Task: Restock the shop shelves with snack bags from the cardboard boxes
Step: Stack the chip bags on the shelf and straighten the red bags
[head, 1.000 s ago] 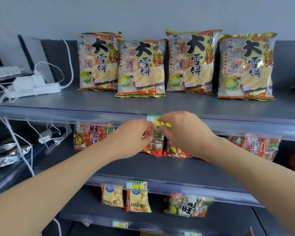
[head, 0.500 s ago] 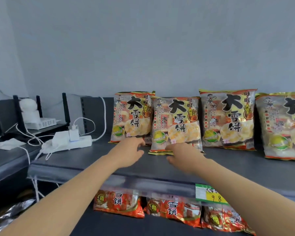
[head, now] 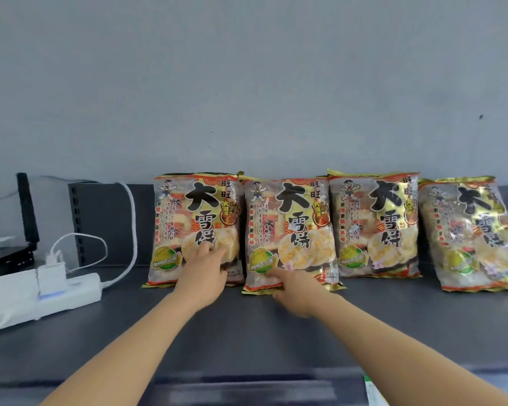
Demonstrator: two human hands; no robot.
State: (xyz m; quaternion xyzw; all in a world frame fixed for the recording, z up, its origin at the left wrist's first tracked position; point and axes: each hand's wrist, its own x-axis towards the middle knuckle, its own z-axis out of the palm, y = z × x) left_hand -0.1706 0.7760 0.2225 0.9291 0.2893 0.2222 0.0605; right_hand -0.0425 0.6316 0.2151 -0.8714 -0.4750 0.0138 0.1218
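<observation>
Four yellow-and-red snack bags stand in a row on the dark top shelf (head: pixel 247 341), leaning against its back panel. My left hand (head: pixel 206 273) presses with straight fingers on the lower front of the leftmost bag (head: pixel 197 218). My right hand (head: pixel 294 291) is at the bottom edge of the second bag (head: pixel 291 230). Its index finger lies straight on the bag's front and its thumb is by the bottom seam. The third bag (head: pixel 376 227) and the fourth bag (head: pixel 475 238) stand untouched to the right. No cardboard box is in view.
A white power strip (head: pixel 41 297) with a plugged charger and looped white cables lies on the shelf at the left. A black upright (head: pixel 27 212) stands beyond it. The grey wall rises behind. A price label (head: pixel 373 391) sticks out at the shelf's front edge.
The view has risen from the lower shelves to the top shelf. Both hands have moved from the price label up and forward onto the two leftmost bags.
</observation>
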